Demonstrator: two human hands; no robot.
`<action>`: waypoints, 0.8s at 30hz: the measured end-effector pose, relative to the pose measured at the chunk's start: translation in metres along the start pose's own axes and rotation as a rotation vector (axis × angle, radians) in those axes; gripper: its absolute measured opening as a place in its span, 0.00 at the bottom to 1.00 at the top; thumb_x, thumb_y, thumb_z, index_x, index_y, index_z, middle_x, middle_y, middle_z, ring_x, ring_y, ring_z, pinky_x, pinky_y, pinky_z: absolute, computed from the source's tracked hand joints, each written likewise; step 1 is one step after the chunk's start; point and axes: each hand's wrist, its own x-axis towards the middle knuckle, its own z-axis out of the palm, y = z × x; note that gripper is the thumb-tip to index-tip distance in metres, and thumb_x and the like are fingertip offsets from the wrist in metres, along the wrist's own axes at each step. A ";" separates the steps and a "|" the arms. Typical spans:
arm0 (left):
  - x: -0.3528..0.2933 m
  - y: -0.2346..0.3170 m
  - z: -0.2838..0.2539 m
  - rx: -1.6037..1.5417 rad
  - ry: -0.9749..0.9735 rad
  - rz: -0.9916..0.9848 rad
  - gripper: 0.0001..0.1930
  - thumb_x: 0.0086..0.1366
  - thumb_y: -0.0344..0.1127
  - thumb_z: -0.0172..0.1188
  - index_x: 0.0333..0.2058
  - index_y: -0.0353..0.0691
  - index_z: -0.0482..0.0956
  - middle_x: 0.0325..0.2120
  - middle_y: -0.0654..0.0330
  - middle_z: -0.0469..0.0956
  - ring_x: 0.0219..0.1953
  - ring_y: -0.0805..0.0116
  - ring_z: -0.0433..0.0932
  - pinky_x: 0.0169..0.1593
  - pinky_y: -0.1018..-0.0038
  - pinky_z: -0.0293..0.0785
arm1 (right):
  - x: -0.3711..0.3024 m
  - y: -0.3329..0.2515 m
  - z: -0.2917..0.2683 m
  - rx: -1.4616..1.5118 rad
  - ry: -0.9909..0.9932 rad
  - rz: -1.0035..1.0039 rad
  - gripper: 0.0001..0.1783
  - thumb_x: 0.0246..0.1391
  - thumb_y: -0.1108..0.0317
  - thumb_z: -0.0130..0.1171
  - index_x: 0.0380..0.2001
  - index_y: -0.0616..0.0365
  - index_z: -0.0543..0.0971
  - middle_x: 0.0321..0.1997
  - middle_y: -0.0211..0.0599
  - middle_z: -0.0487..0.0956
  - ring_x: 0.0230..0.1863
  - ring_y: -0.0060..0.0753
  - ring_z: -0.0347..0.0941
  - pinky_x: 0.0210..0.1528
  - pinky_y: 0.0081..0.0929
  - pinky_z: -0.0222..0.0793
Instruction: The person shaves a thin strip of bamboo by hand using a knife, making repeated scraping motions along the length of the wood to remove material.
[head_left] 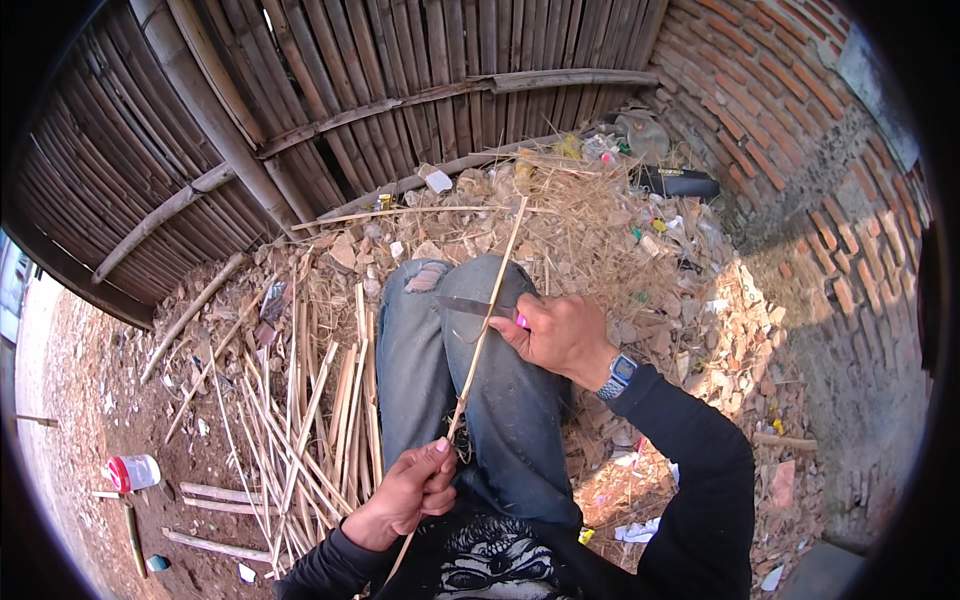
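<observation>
A long, thin bamboo strip (474, 366) runs slantwise over my jeans, from my lap up past my knees. Low on the strip, my left hand (416, 487) is closed round it, with thumb and fingers pinching. My right hand (562, 335) grips a knife by its pink handle (521, 320), most of which is hidden in the fist. The knife blade (462, 305) points left and crosses the strip above my thigh, seemingly touching it. A watch sits on my right wrist.
Split bamboo pieces (300, 440) lie heaped left of my legs. A red-and-white plastic tub (133, 473) stands at far left. Rubble, straw and litter cover the ground ahead. A bamboo wall (400, 70) closes the far side, a brick wall (780, 100) the right.
</observation>
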 end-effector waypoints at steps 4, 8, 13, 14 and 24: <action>-0.005 0.007 -0.004 -0.045 0.020 -0.012 0.19 0.81 0.48 0.45 0.30 0.44 0.67 0.15 0.72 0.50 0.13 0.80 0.45 0.19 0.77 0.45 | 0.015 0.025 0.011 -0.025 0.037 -0.134 0.31 0.63 0.37 0.57 0.19 0.52 0.75 0.10 0.39 0.73 0.15 0.45 0.76 0.16 0.40 0.69; -0.030 -0.003 -0.014 -0.009 -0.002 -0.086 0.19 0.80 0.48 0.46 0.31 0.44 0.68 0.14 0.72 0.49 0.13 0.80 0.45 0.19 0.77 0.45 | 0.054 0.129 0.002 -0.352 0.026 0.490 0.40 0.70 0.35 0.41 0.25 0.59 0.85 0.19 0.52 0.80 0.23 0.58 0.80 0.27 0.51 0.75; -0.041 -0.023 -0.041 -0.086 -0.019 -0.052 0.18 0.79 0.47 0.48 0.29 0.43 0.68 0.14 0.71 0.52 0.12 0.79 0.48 0.19 0.77 0.45 | 0.023 0.234 -0.028 -0.136 0.108 0.845 0.41 0.69 0.37 0.41 0.26 0.65 0.84 0.29 0.62 0.82 0.37 0.67 0.80 0.43 0.57 0.73; -0.033 -0.021 -0.041 -0.070 -0.010 -0.031 0.18 0.79 0.47 0.49 0.30 0.43 0.69 0.14 0.71 0.52 0.12 0.79 0.48 0.19 0.77 0.45 | 0.027 0.216 -0.025 -0.086 0.086 0.841 0.41 0.70 0.37 0.40 0.27 0.66 0.84 0.30 0.64 0.81 0.37 0.68 0.79 0.42 0.57 0.72; 0.028 0.010 -0.001 0.163 0.018 0.145 0.17 0.80 0.46 0.48 0.33 0.42 0.71 0.14 0.72 0.52 0.14 0.80 0.50 0.19 0.77 0.45 | -0.021 -0.015 -0.035 0.245 -0.255 0.213 0.28 0.67 0.46 0.54 0.22 0.59 0.76 0.14 0.48 0.75 0.20 0.58 0.77 0.23 0.50 0.71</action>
